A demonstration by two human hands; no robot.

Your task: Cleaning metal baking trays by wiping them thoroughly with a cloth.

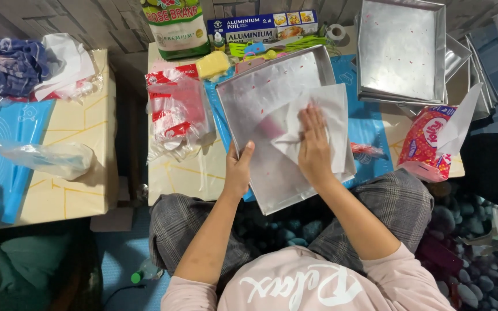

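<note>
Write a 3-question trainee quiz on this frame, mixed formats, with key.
1. True or false: the right hand presses a white tissue flat onto the tray.
2. Multiple choice: where does the left hand grip the tray? A) far rim B) near-left rim C) not at all
3. Fill in: the stack of trays sits at the table's far ____ side.

Key: 1 true; 2 B; 3 right.
</note>
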